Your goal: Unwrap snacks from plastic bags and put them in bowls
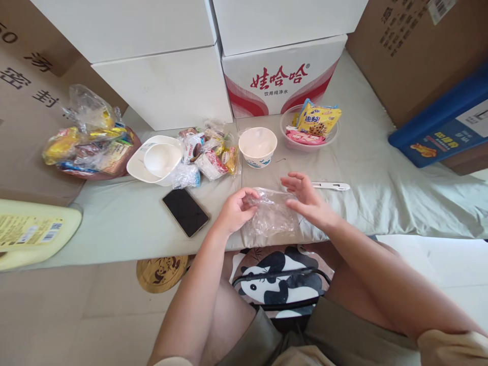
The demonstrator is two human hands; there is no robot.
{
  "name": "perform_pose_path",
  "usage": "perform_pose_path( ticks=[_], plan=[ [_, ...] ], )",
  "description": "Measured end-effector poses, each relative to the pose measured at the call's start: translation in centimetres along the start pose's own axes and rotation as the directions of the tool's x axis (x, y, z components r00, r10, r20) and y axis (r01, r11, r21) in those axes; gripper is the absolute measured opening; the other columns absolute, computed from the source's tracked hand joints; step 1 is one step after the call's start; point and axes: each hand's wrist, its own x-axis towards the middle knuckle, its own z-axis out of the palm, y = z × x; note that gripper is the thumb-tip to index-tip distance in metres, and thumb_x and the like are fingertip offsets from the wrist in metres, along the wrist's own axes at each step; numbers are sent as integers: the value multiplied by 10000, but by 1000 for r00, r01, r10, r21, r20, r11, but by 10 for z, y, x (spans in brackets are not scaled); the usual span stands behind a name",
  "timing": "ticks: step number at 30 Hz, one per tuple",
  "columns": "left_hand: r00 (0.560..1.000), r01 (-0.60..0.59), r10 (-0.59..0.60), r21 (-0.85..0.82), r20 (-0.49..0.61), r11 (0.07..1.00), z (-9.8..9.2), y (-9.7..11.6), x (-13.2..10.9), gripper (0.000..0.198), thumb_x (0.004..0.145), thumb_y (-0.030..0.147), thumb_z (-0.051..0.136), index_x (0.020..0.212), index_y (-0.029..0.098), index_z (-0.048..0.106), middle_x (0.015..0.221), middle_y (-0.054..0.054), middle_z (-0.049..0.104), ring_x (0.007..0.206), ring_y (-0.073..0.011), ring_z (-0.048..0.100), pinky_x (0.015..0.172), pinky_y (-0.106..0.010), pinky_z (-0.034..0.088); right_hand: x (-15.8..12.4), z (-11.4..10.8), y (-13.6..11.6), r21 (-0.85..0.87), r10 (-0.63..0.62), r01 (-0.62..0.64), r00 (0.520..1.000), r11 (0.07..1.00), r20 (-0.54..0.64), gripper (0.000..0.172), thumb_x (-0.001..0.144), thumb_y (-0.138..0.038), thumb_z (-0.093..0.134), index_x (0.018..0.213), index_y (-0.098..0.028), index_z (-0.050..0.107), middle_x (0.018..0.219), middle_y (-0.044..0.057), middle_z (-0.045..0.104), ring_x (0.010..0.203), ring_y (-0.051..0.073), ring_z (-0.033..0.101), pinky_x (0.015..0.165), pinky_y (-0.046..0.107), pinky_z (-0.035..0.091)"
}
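As the left hand [234, 208] pinches one clear bag [271, 217], the spread right hand [305, 199] touches it.

plastic bag [271, 217]: part behind fingers [301, 205] | yellow jug [34, 233]: cut off left

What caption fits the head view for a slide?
Left hand grips a clear bag, open right hand on it, at the table edge; phone left, bowl and snacks behind.

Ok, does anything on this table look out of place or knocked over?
The yellow jug at the left lies on its side, and the smartphone sits askew near the table's edge. The clear plastic bag between the left hand and right hand is crumpled.
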Motion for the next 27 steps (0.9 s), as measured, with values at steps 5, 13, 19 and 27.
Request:
perform_pose_path(
  ticks=[5, 13, 19, 27],
  plan=[
    [998, 4, -19, -227, -61, 974, 1, 4, 0, 464, 621, 137, 721, 1008, 242, 489, 987, 7, 649, 888, -118, 660, 765, -228, 520, 1, 1, -6, -204, 79, -61, 993, 977, 82, 236, 802, -343, 629, 996, -215, 585, 828, 15, 650, 718, 169, 596, 706, 325, 490],
    [975, 216, -220, -244, 11, 945, 0, -1, 3, 927, 600, 295, 862, 1364, 280, 338, 969, -4, 703, 787, -133, 702, 768, -275, 537, 3, 3, -9, 148, 93, -58, 966, 987, -242, 485, 758, -337, 682, 1199, -278, 490, 961, 5, 645, 717, 135, 587, 681, 294, 496],
    [987, 143, -161, -358, -21, 923, 0, 2, 2, 795, 593, 254, 845, 1298, 269, 478, 917, 0, 731, 873, -166, 720, 788, -280, 549, 4, 4, -9, 206, 210, -220, 975, 954, 66, 297, 769, -485, 701, 882, -222, 624, 804, 27, 679, 761, 184, 642, 750, 349, 541],
    [933, 359, -347, -225, 92, 906, 8, 7, 1, 403, 743, 387, 693, 1090, 204, 604, 628, 22, 664, 555, -155, 662, 516, -247, 496, 3, 5, -21, 193, 247, -257, 966, 947, 72, 288, 838, -523, 600, 823, -251, 506, 524, -52, 529, 464, 142, 495, 490, 291, 434]
  ],
)
